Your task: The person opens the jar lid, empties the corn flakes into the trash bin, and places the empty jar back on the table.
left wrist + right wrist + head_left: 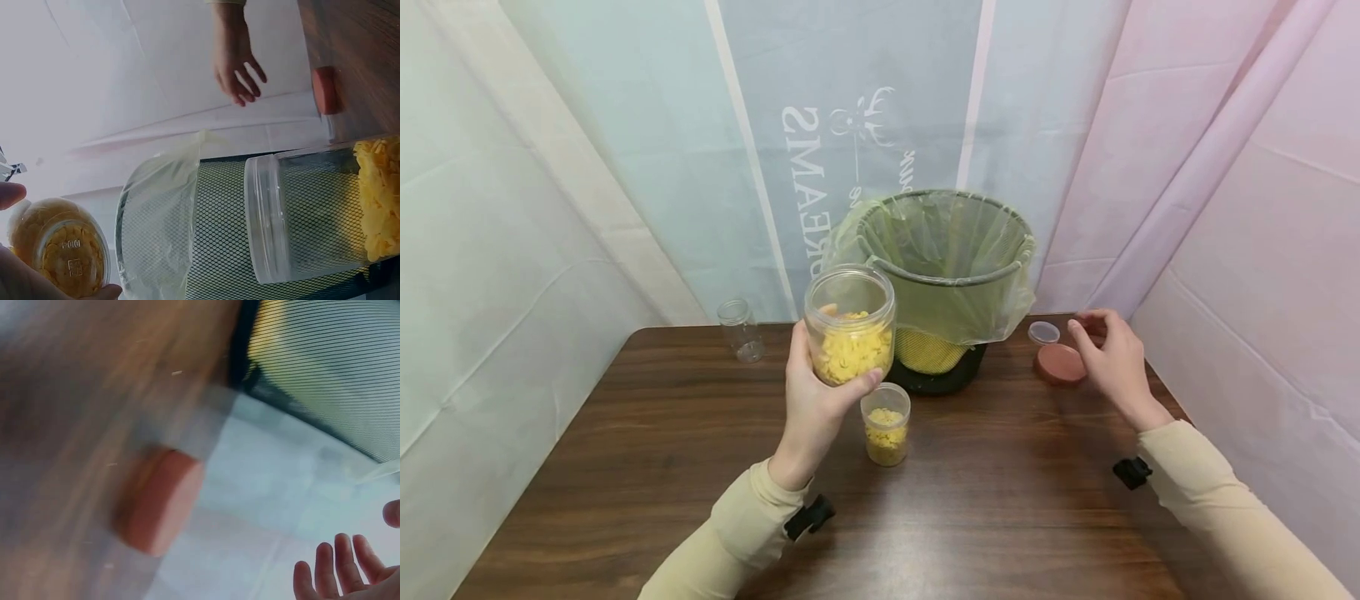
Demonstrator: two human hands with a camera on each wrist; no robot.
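My left hand (816, 408) grips a clear jar (853, 346) partly filled with yellow pieces, raised above the table in front of the bin. In the left wrist view the base of that jar (74, 256) faces the camera. Below it stands a smaller clear container (886, 429), also holding yellow pieces. Over on the right, my right hand (1116, 367) hovers beside a reddish-brown lid (1060, 365) and holds nothing. Its fingers (344, 565) are spread apart in the right wrist view, away from the lid.
A mesh bin (928, 354) lined with a thin translucent bag (955, 308) stands at the table's back edge. A clear lid (1043, 332) lies behind the reddish one. Toward the back left stands a clear jar (742, 333). Curtains (880, 50) enclose the table (685, 467).
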